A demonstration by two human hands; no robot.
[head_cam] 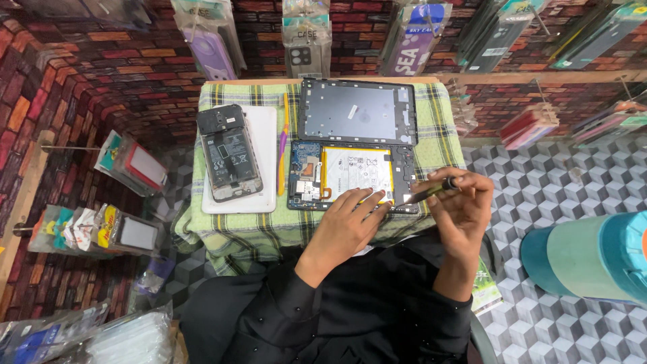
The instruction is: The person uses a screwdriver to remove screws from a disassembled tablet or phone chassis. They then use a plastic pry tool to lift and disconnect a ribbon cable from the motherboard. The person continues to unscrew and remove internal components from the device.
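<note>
A small table (229, 236) covered with a green checked cloth stands against a brick-pattern wall.

The opened tablet (350, 176) lies at the right of the table, its insides facing up. A white battery (357, 168) with yellow edges fills most of it, and a blue circuit board (305, 176) sits at its left end.

The tablet's dark back cover (356, 111) lies just behind it, inner side up, the two edges touching or nearly so.

The left hand (347, 222) rests flat on the near edge of the tablet. Its fingers (367, 201) are spread and lie over the lower part of the battery. It grips nothing.

The right hand (458, 202) is closed on a dark screwdriver (431, 192), held between thumb and fingers. The tool slopes down to the left, with its tip at the tablet's near right corner, just beside the left fingertips. Whether the tip sits in a screw cannot be told.

To the left lies a white device (266, 162), face down. An opened phone (228, 152) lies on top of it, its battery showing.

A yellow and purple pry tool (283, 152) lies between the white device and the tablet, pointing away from the person.

Both sleeves are black.

Packaged phone cases (306, 40) hang on the wall behind the table and at the left. A teal stool (593, 256) stands on the patterned floor at the right.
</note>
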